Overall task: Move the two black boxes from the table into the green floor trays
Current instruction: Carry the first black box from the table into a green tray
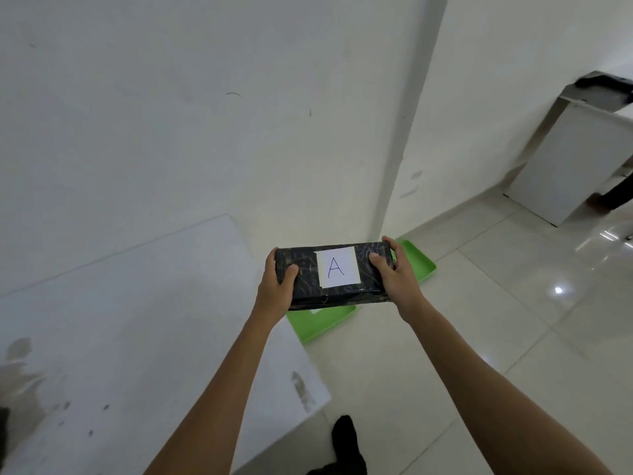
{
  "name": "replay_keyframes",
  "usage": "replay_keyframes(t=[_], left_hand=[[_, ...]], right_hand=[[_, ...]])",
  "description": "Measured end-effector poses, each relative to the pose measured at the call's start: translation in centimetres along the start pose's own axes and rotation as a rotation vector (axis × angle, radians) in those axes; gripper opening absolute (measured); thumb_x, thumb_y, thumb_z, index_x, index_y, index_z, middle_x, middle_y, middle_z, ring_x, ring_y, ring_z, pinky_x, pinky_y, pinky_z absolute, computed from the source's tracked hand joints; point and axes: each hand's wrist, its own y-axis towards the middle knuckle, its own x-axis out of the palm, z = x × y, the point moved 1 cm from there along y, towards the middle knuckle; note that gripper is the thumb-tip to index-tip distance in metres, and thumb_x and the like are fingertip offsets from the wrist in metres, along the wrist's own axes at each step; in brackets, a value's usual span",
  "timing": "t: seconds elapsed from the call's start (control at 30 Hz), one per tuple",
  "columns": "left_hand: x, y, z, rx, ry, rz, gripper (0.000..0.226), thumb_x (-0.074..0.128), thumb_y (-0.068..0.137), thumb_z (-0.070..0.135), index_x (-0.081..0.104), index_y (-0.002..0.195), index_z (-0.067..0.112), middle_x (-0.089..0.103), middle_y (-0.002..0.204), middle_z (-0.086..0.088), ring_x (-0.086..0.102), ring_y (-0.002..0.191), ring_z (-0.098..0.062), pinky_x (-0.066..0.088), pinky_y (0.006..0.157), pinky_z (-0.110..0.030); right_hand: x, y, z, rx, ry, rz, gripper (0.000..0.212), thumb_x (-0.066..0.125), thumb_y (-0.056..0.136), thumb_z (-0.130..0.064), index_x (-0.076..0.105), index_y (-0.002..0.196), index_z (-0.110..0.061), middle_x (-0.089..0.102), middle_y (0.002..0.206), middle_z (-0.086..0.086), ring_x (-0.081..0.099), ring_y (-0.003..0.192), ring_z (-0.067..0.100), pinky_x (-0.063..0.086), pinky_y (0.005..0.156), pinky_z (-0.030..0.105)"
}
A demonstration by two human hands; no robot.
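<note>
A black box point(305, 269) with a white label marked "A" is held in the air between both hands. My left hand point(275, 286) grips its left end and my right hand point(397, 275) grips its right end. Below and behind the box, two green trays lie on the tiled floor: one green tray point(320, 320) shows under the box's front edge, the other green tray point(416, 265) shows past its right end. The box hides most of both trays. A second black box is not in view.
A white table point(120, 320) fills the lower left, its corner near my left forearm. White walls meet in a corner behind the trays. A white cabinet point(575, 159) stands at the far right, with another person's leg beside it. My dark-socked foot point(346, 440) is on the floor.
</note>
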Motion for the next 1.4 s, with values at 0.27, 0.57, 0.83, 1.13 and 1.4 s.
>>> replay_keyframes(t=[0.27, 0.57, 0.83, 1.13, 1.4], left_hand=[[3.8, 9.7, 1.7, -0.071, -0.008, 0.133, 0.063, 0.049, 0.098, 0.039, 0.024, 0.154, 0.026, 0.053, 0.133, 0.006, 0.053, 0.119, -0.017, 0.042, 0.097, -0.03], [7.7, 17.8, 0.8, -0.159, 0.006, 0.274, 0.064, 0.049, 0.098, 0.037, 0.023, 0.155, 0.022, 0.051, 0.142, -0.001, 0.052, 0.124, -0.019, 0.043, 0.107, -0.037], [11.3, 22.9, -3.2, -0.248, -0.033, 0.375, 0.064, 0.05, 0.098, 0.038, 0.022, 0.155, 0.024, 0.053, 0.132, 0.004, 0.057, 0.103, 0.002, 0.047, 0.075, -0.007], [14.1, 30.4, -19.5, -0.433, 0.066, 0.281, 0.069, 0.049, 0.099, 0.037, 0.014, 0.158, 0.026, 0.043, 0.155, -0.005, 0.046, 0.136, -0.025, 0.038, 0.113, -0.045], [19.0, 35.6, -45.5, -0.509, 0.079, 0.243, 0.063, 0.05, 0.099, 0.024, 0.021, 0.156, 0.021, 0.045, 0.149, -0.008, 0.048, 0.133, -0.025, 0.044, 0.098, -0.031]], right_hand=[[0.0, 13.9, -2.2, 0.061, -0.03, -0.151, 0.047, 0.066, 0.095, -0.03, 0.049, 0.139, -0.035, 0.073, 0.114, 0.012, 0.076, 0.093, 0.023, 0.063, 0.074, 0.036], [0.9, 26.5, -0.9, 0.098, -0.129, -0.319, 0.05, 0.064, 0.096, -0.032, 0.045, 0.143, -0.034, 0.072, 0.103, 0.01, 0.074, 0.08, 0.018, 0.064, 0.07, 0.038], [1.9, 34.9, 2.5, 0.125, -0.189, -0.461, 0.052, 0.062, 0.099, -0.027, 0.042, 0.146, -0.026, 0.07, 0.11, 0.015, 0.073, 0.085, 0.018, 0.062, 0.067, 0.028], [4.7, 42.2, 20.2, 0.192, -0.304, -0.43, 0.057, 0.061, 0.099, -0.023, 0.039, 0.152, -0.021, 0.065, 0.124, 0.008, 0.068, 0.101, 0.009, 0.059, 0.09, 0.032], [7.9, 48.3, 46.8, 0.236, -0.516, -0.452, 0.066, 0.057, 0.099, -0.026, 0.028, 0.159, -0.028, 0.04, 0.132, 0.015, 0.056, 0.113, 0.032, 0.053, 0.102, 0.048]])
